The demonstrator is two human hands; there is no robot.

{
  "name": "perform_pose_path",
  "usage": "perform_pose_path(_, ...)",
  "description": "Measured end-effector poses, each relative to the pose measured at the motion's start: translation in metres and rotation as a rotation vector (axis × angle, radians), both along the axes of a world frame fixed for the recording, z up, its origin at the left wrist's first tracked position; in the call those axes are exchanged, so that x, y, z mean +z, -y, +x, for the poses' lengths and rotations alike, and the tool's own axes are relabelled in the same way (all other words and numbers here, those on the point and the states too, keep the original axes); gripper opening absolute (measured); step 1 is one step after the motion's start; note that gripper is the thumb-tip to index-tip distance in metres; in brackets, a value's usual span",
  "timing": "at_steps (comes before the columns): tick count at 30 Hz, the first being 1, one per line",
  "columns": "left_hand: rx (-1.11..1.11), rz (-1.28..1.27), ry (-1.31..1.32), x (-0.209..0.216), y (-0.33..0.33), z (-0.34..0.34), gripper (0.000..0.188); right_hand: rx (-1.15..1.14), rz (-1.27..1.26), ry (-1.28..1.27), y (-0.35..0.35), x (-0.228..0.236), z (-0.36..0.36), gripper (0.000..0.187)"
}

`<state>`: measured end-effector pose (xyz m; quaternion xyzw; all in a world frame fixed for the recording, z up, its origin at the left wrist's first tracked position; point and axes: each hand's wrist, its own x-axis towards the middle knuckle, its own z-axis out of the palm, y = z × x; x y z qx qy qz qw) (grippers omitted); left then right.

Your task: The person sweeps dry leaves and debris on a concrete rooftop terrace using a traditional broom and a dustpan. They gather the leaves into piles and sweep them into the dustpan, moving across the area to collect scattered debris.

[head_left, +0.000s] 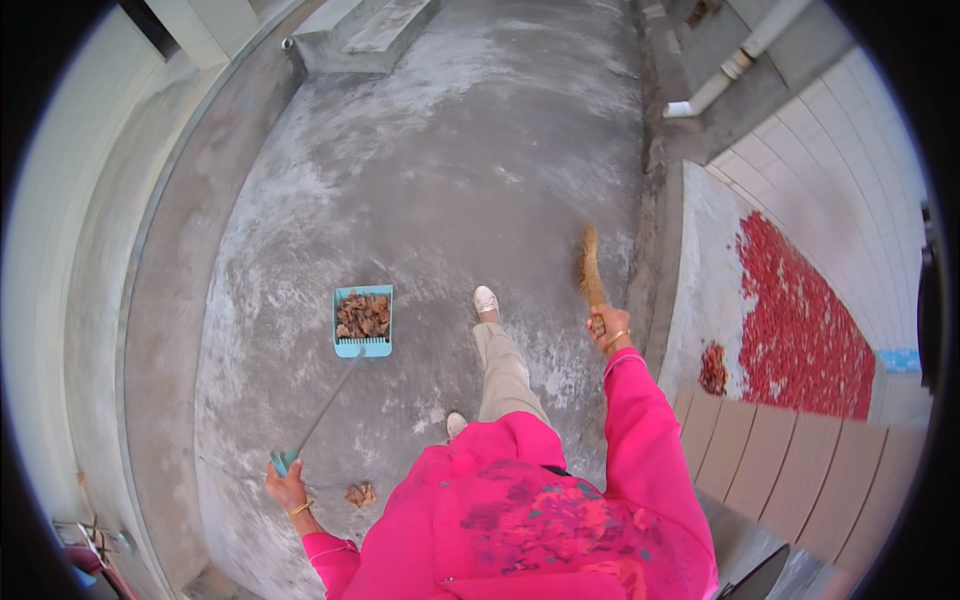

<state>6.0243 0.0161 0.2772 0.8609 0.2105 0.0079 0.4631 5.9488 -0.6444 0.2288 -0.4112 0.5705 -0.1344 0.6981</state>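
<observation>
Right hand (pixel 609 326) first: fingers are curled round the short handle of a straw-coloured, slightly curved hand broom (pixel 591 262), clamped on it with basically no gap showing. The bristles point away from the body, out over the grey, worn concrete floor (pixel 430 180); can't tell from this angle whether they touch it. That arm, in a bright pink sleeve (pixel 645 420), reaches forward and out to the right, with a gold-coloured bangle at the wrist.

Left hand (pixel 287 487) is low and out to the left, fingers closed on the teal plastic grip (pixel 284 462) of a long thin grey pole (pixel 330 408), though the far side of the grip is hidden. Only a bit of that forearm shows, bangle there too. The pole slants up and right to a light-blue plastic dustpan with comb teeth (pixel 362 348), which sits left of the feet and holds a pile of dry brown leaves (pixel 362 314).

The broom's well apart from the dustpan, with the forward beige shoe (pixel 486 300) between them. One loose brown leaf clump (pixel 360 494) lies on the concrete just right of the left wrist. Way over right there's a wide spread of small red pieces (pixel 795 320).
</observation>
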Motion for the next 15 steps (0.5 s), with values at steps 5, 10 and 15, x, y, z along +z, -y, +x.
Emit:
perform_pose_path(5, 0.088, 0.036, -0.016, 0.009, 0.061, 0.052, 0.019, -0.015, -0.009, -0.079, 0.080, -0.025, 0.143, 0.012)
perform_pose_path(10, 0.254, 0.065, -0.129, 0.042, 0.114, 0.088, 0.024, 0.208, 0.025, -0.171, 0.100, -0.098, 0.266, 0.017)
perform_pose_path(15, 0.367, 0.137, -0.173, 0.071, 0.146, 0.110, 0.034, 1.133, -0.806, -0.439, -0.029, -0.143, 0.304, 0.033)
